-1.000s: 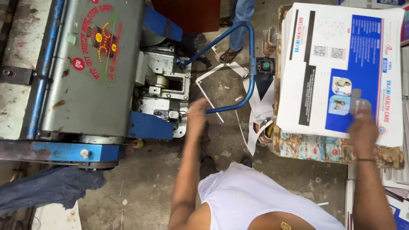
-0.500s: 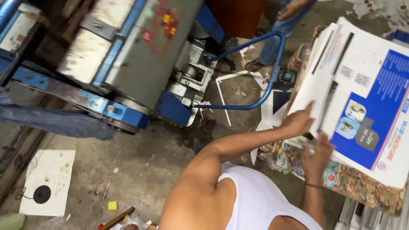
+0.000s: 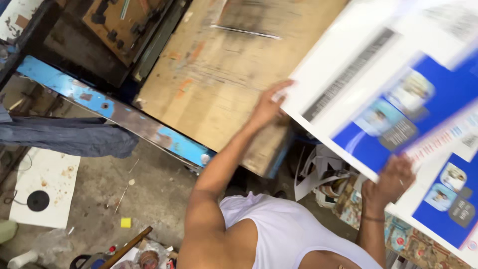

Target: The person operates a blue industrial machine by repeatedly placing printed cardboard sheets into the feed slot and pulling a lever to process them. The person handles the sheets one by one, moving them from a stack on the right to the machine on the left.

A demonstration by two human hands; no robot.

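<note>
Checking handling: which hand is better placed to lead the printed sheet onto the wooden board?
Probably left hand: it grips the printed sheet over the wooden board; right hand holds the far edge.

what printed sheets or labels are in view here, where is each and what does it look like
Lifted printed sheet: upper right, held by left hand and right hand; large, white with blue panel, blurred.
Printed stack: lower right; white and blue.
White sheet: floor, lower left; black disc on it.
</note>
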